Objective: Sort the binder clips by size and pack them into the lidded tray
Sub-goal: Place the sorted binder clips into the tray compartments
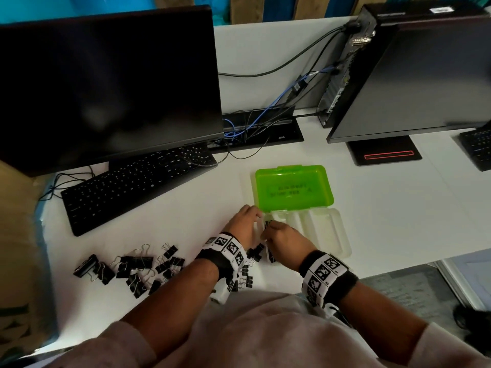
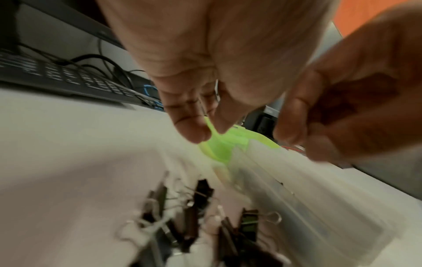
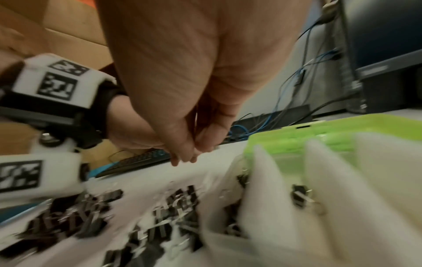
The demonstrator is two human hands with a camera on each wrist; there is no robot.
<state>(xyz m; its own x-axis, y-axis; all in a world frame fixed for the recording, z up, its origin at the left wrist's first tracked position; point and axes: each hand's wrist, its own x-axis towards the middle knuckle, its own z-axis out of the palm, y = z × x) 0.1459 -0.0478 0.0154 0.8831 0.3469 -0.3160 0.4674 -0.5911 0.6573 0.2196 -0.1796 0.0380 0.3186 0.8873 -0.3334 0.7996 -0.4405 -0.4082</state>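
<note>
The tray lies open: its green lid (image 1: 292, 187) is folded back behind the clear divided base (image 1: 324, 232). My left hand (image 1: 258, 213) rests with relaxed fingers on the base's left end and holds nothing; in the left wrist view the left hand (image 2: 202, 132) hovers over the lid corner (image 2: 219, 148). My right hand (image 1: 269, 230) is curled over the leftmost compartment, and a small black binder clip (image 1: 267, 224) shows at its fingertips. Its fingertips (image 3: 186, 155) are pinched together in the blurred right wrist view. Small clips (image 3: 301, 196) lie in the tray's left compartments.
A loose pile of black binder clips (image 1: 132, 266) of mixed sizes spreads left of my wrists, with more by the tray (image 2: 203, 213). A keyboard (image 1: 132, 187) and monitor (image 1: 106, 83) stand at the back left, cables (image 1: 265, 123) behind the tray, a second monitor (image 1: 414, 83) at right.
</note>
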